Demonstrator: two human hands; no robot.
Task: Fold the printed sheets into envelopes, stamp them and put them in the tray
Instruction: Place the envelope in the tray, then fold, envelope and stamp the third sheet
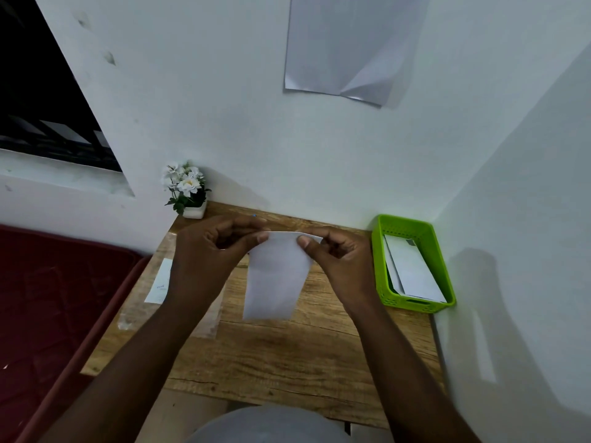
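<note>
1. head view: i see both hands raised over the wooden desk point(287, 356), sharing one folded white sheet point(275, 276).
2. left hand point(204, 251) has its fingers curled, thumb and fingertips pinching the sheet's top left corner.
3. right hand point(339, 254) pinches the top right corner, thumb on the near face, fingers curled behind.
4. sheet hangs down from its top edge between the two hands, lower edge near the desk; i cannot tell if it touches the wood. near face looks blank.
5. green tray point(446, 260) sits at the desk's far right corner against the wall, well apart from the sheet; white envelopes point(412, 273) lie inside, leaning on each other.
6. left of my left forearm a white paper slip point(158, 286) lies flat near the desk's left edge, faint blue marks on it, too small to read.
7. clear plastic sleeve point(128, 314) lies under and around that slip, partly hidden by the arm.
8. small pot of white flowers point(187, 187) stands at the far left corner by the wall.
9. creased grey sheet point(345, 46) is stuck on the wall above the desk.
10. dark red mattress point(48, 314) beside the desk on the left.
</note>
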